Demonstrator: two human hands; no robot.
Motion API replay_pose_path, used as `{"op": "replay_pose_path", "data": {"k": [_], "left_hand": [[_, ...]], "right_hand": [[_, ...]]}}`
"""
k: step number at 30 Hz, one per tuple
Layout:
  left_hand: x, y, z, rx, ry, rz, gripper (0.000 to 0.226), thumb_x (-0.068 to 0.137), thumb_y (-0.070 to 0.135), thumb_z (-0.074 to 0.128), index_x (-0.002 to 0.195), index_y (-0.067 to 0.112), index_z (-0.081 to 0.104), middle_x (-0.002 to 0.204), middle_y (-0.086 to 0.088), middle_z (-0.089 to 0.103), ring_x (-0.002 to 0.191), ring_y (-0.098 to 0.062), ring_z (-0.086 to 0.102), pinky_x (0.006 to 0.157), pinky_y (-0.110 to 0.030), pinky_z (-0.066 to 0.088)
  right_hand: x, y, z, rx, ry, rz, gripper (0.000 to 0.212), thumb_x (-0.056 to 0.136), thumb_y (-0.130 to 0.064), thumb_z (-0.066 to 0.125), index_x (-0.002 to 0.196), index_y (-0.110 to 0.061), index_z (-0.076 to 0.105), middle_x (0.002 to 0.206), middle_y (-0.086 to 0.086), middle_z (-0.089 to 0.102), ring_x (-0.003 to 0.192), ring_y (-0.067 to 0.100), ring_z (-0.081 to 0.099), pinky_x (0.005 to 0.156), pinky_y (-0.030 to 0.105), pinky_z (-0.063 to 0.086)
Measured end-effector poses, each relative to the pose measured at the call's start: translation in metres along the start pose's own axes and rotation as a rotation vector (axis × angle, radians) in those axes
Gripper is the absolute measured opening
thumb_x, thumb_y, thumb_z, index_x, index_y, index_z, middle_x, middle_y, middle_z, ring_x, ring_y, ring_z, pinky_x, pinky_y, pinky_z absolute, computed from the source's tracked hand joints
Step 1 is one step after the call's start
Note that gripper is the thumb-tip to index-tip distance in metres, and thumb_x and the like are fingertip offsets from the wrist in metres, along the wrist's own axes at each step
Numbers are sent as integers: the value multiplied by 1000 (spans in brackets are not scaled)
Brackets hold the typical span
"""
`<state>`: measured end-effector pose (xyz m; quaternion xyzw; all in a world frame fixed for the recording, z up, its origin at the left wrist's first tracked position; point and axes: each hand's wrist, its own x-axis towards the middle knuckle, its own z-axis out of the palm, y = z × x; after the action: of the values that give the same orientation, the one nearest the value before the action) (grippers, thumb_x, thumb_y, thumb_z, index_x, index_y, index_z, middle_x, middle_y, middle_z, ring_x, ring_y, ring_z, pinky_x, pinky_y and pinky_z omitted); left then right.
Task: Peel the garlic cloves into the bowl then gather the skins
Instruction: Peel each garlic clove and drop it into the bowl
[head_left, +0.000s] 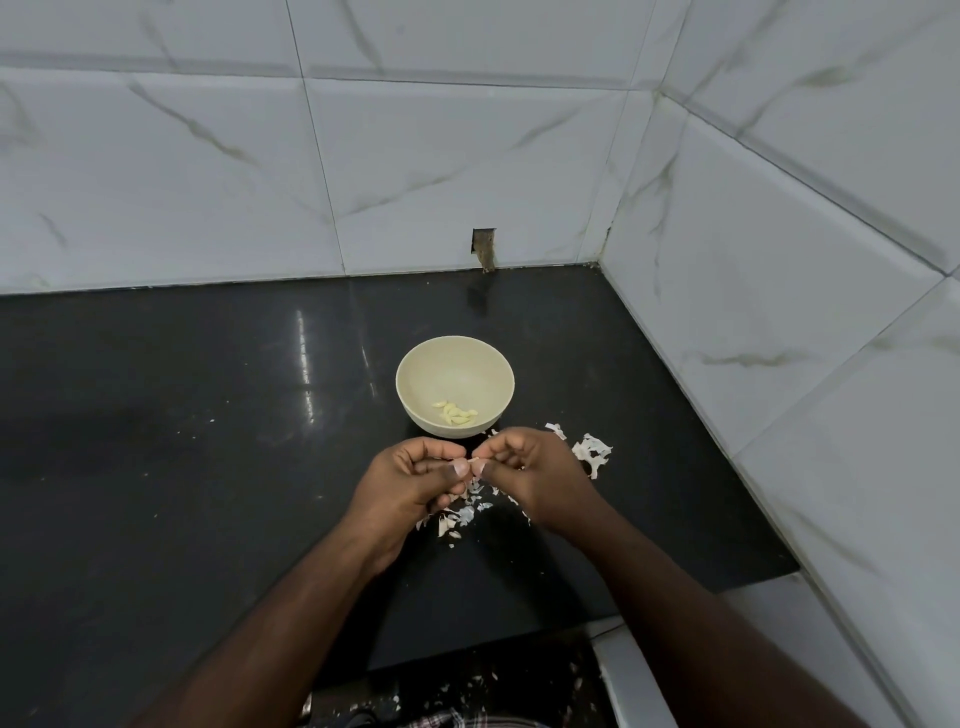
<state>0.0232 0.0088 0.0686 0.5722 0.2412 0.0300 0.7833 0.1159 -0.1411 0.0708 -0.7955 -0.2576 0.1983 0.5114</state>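
I pinched a small garlic clove (471, 460), mostly hidden by fingers, between my left hand (410, 480) and right hand (530, 475) at frame centre. Just above sat the round cream bowl (455, 393) holding pale peeled cloves (455, 413); white papery skins (591, 451) lay scattered beneath and right on the glossy black counter (182, 441).

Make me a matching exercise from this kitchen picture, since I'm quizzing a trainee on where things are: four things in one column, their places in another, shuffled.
Things:
1. bowl
2. peeled cloves
3. clove being peeled
4. loose skins

Places:
A. pinched between the fingers of the left hand and the right hand
B. scattered on the black counter, under and to the right of the hands
C. standing on the counter just beyond the hands
D. lying in the bottom of the bowl

Pairs: 1-C, 2-D, 3-A, 4-B
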Motion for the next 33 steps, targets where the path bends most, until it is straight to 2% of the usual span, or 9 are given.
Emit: {"op": "replay_pose_path", "data": {"k": [2, 6, 9, 14, 18, 23, 28, 33], "left_hand": [[0, 0, 0, -9, 18, 1, 17, 86, -2, 71, 102, -4, 67, 77, -15, 69, 63, -14, 62, 54, -17, 49], [1, -2, -2, 30, 26, 41, 8, 86, -4, 69, 93, -4, 71, 73, -17, 67, 60, -13, 60, 53, -17, 48], [2, -2, -4, 198, 35, 150, 10, 85, -8, 69, 88, 0, 73, 69, -14, 69, 58, -11, 61, 55, -18, 49], [3, -4, -8, 398, 4, 272, 20, 83, -5, 74, 82, 15, 76, 74, -12, 72, 66, -14, 65, 64, -22, 53], [2, -3, -7, 330, -15, 235, 15, 87, -4, 71, 87, 11, 76, 77, -19, 71, 68, -16, 65, 64, -21, 54], [0, -4, -5, 236, -48, 161, 16, 94, -2, 62, 91, 8, 74, 76, -8, 74, 71, -14, 65, 63, -19, 53], [-2, -3, -4, 182, -78, 133, 16, 95, -3, 58, 92, 4, 72, 76, -12, 70, 69, -14, 61, 61, -20, 50], [-1, -3, -4, 91, -74, 60, 14, 96, -4, 56, 96, 0, 69, 78, -12, 70, 69, -13, 61, 58, -18, 49]], "right_hand": [[-1, -1, 3, 108, -1, 25, 10, 87, -6, 75, 85, -16, 73, 73, -1, 72, 63, 4, 62, 65, 21, 50], [-3, -5, 7, 258, 1, 86, 10, 86, 0, 73, 84, -9, 74, 69, 6, 70, 59, 15, 57, 57, 24, 48], [-4, -7, 4, 325, -35, 170, 4, 85, 3, 72, 84, 0, 74, 63, 9, 66, 54, 13, 55, 55, 23, 47], [-3, -9, -2, 492, -123, 351, 4, 85, 2, 69, 87, 3, 72, 73, 14, 69, 60, 15, 60, 56, 24, 49], [-4, -9, -1, 513, -131, 359, 6, 89, 1, 65, 89, 0, 71, 77, 14, 69, 62, 15, 60, 58, 24, 49], [-4, -7, -1, 461, -146, 310, 13, 91, 3, 60, 87, -4, 70, 79, 12, 69, 64, 14, 61, 60, 25, 49], [-4, -7, -2, 418, -188, 283, 17, 91, 5, 57, 85, -6, 68, 75, 10, 67, 64, 16, 61, 57, 25, 47], [-1, -3, -1, 316, -31, 215, 16, 89, 5, 60, 83, -7, 69, 71, 12, 66, 63, 18, 61, 57, 26, 49]]}}
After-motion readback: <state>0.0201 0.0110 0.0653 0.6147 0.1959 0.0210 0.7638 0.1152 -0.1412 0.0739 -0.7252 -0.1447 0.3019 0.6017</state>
